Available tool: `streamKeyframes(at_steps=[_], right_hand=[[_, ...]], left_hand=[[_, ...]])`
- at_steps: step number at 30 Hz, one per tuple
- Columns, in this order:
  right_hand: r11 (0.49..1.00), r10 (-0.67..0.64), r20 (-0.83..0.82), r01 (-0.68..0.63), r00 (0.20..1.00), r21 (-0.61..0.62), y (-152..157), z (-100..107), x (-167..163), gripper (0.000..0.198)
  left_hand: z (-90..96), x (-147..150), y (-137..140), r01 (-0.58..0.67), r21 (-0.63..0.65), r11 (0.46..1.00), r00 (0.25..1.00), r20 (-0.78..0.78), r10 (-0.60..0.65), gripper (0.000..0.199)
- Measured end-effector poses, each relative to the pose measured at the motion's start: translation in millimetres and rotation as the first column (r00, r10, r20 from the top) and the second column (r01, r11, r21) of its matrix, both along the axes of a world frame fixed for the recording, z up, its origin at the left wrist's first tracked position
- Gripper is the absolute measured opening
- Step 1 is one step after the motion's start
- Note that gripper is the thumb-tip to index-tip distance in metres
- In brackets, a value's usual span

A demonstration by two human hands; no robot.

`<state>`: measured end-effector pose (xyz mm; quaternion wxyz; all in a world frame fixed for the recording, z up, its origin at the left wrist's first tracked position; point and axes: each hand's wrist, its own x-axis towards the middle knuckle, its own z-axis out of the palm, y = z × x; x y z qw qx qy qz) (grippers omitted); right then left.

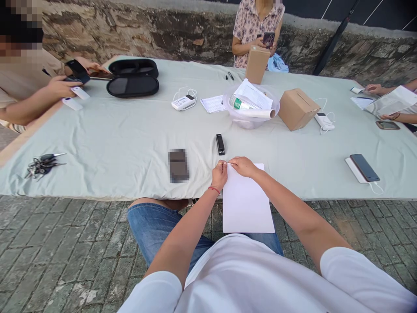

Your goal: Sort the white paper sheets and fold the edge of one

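Note:
White paper (pixel 247 204) hangs over the front edge of the table, its lower part above my lap. My left hand (pixel 220 174) is closed at the paper's upper left corner, thumb and fingers pinched together. Close beside it, my right hand (pixel 243 167) pinches the top edge, its wrist lying over the sheet. The fingertips of both hands almost meet, and whatever fine detail lies between them is too small to make out. Just beyond my left hand a black stapler (pixel 220 144) rests on the cloth, touched by neither hand.
Left of my hands lies a blurred dark flat object (pixel 178 165); keys (pixel 44 166) are farther left. Ahead stand a plastic basin (pixel 249 123) with papers and a cardboard box (pixel 298 108). A phone (pixel 365 168) lies right. Other people sit around the cloth-covered table (pixel 130 143).

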<state>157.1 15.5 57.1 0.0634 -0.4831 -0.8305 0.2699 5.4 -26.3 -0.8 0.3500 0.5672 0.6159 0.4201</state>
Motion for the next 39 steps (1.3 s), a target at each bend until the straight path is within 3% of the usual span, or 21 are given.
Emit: streamKeyframes(at_steps=[9, 14, 26, 33, 39], right_hand=[[0.996, 0.025, 0.143, -0.037, 0.989, 0.085, -9, 7, -6, 0.037], [0.997, 0.062, 0.204, -0.072, 0.977, 0.042, -8, 12, -8, 0.032], [0.993, -0.097, 0.016, 0.098, 0.995, -0.058, 2, -3, -4, 0.023], [0.96, -0.234, -0.207, 0.192, 0.95, -0.204, 1, -5, 0, 0.015], [0.952, -0.234, -0.221, 0.178, 0.947, -0.247, 2, -2, 2, 0.018]], left_hand=[[0.8, 0, 1, 0.008, -0.005, 1.0, 1.0, 0.002, -0.008, 0.028], [0.6, 1, 1, -0.002, -0.013, 1.0, 1.0, -0.001, 0.002, 0.027], [3.8, -8, 2, 0.086, -0.07, 0.994, 0.983, 0.171, -0.073, 0.024], [5.9, -7, 1, 0.073, -0.053, 0.996, 0.987, 0.145, -0.065, 0.023], [7.0, -7, 1, 0.074, -0.063, 0.995, 0.99, 0.123, -0.066, 0.023]])
